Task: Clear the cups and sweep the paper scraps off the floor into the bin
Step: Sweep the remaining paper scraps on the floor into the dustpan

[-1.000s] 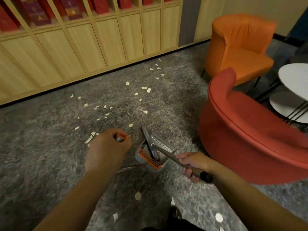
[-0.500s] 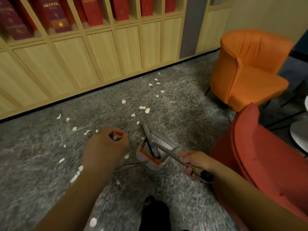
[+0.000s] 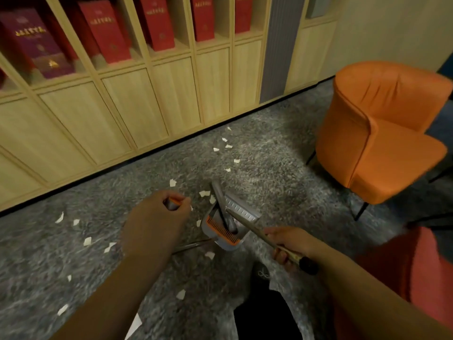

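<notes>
My left hand [image 3: 157, 214] grips the grey and orange top of a long handle [image 3: 172, 203]; its thin metal shaft runs low toward the dustpan. The grey dustpan [image 3: 229, 224] with an orange comb edge hangs just above the grey carpet in front of me. My right hand [image 3: 289, 244] grips a second, wooden-coloured handle [image 3: 255, 231] with a black end cap, which slants into the dustpan. Several white paper scraps [image 3: 204, 193] lie scattered on the carpet, left of, beyond and in front of the dustpan. No cups or bin are in view.
A wooden cabinet wall [image 3: 137, 106] with red books runs along the far side. An orange armchair [image 3: 377, 136] stands at the right, and a red chair [image 3: 402, 266] is close by my right arm. My dark shoe [image 3: 264, 315] is at the bottom.
The view has shifted toward the cabinet, so the scraps and orange chair sit nearer. Both hands keep their grips, and the dustpan stays between them.
</notes>
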### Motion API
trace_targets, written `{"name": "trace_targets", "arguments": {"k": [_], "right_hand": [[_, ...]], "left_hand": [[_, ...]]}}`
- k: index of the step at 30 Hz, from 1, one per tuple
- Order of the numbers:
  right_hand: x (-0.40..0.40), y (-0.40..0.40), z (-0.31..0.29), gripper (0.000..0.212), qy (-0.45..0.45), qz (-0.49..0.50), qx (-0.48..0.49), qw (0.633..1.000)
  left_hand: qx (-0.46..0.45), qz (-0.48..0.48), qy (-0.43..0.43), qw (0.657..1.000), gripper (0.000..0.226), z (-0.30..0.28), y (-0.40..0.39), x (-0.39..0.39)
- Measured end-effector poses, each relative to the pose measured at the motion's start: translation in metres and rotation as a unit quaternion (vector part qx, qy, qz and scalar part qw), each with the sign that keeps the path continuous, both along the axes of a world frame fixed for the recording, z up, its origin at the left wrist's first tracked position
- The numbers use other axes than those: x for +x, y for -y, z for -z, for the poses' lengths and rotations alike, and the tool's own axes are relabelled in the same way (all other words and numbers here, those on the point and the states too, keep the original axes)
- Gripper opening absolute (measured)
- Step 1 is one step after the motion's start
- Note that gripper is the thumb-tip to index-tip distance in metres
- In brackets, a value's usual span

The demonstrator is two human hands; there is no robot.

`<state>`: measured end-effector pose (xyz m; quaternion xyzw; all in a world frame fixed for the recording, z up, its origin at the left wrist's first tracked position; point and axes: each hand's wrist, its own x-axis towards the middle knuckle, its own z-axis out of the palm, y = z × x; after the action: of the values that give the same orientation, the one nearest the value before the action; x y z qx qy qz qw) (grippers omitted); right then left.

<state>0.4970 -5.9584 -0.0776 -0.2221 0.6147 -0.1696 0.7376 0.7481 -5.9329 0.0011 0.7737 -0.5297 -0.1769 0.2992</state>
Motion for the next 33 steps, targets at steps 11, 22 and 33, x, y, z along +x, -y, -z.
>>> {"name": "trace_targets", "arguments": {"k": [11, 22, 33], "right_hand": [[-0.029, 0.273, 0.010, 0.025, -0.024, -0.098, -0.015, 0.995], [-0.011, 0.483, 0.026, 0.034, -0.055, -0.084, -0.013, 0.995], [0.014, 0.661, 0.037, 0.026, -0.050, -0.026, -0.003, 0.998]], "left_hand": [[0.024, -0.030, 0.049, 0.998, 0.017, 0.009, 0.262, -0.023], [0.092, -0.033, 0.071, 0.993, 0.014, 0.028, 0.466, 0.000], [0.139, -0.011, 0.083, 0.987, 0.015, 0.058, 0.642, 0.043]]}}
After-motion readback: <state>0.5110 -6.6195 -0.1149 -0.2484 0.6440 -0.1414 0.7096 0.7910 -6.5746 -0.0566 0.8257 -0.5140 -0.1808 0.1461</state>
